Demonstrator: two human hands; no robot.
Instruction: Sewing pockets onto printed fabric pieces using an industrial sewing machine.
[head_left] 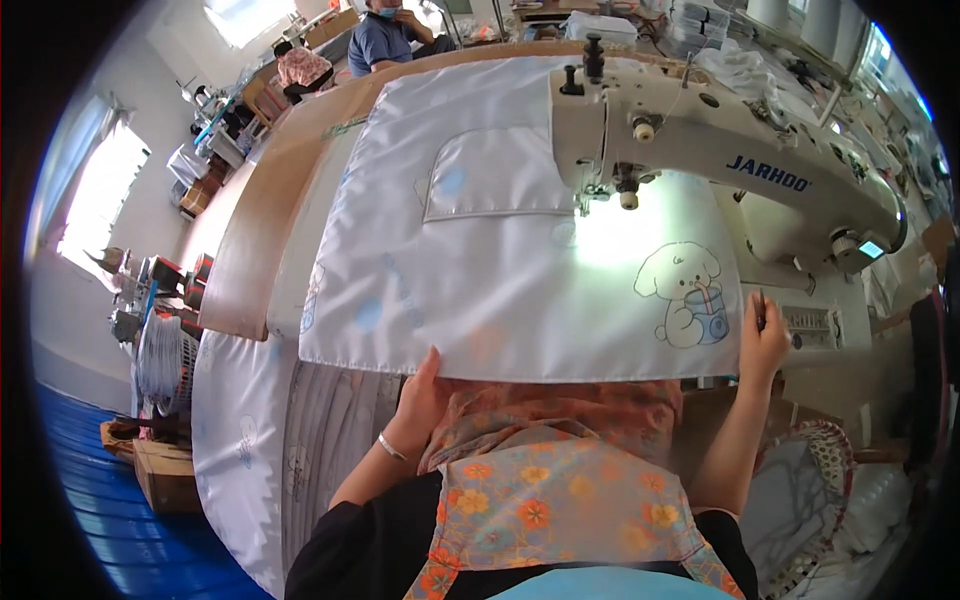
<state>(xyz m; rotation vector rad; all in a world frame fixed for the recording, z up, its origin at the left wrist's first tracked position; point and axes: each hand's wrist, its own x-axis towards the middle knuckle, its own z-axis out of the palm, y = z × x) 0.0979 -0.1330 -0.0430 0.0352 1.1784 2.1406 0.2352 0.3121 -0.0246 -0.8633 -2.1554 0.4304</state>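
A white fabric panel (480, 285) with a sewn-on pocket (490, 175) and a printed cartoon puppy lies spread under the sewing machine (740, 150). The machine's needle area stands at the pocket's right end, with a bright lamp lighting the cloth. My left hand (425, 400) grips the panel's front edge, thumb on top and the other fingers hidden underneath. At the right edge of the panel, my right hand (765, 345) is closed around a small, slim dark tool (761, 312) whose kind I cannot make out. Whether that hand also pinches the fabric is unclear.
A brown wooden table edge (250, 240) curves along the left. More white printed fabric (235, 430) hangs at the lower left. A round basket (835, 470) stands at the lower right. Another person (385, 45) sits beyond the table, with a second person further back.
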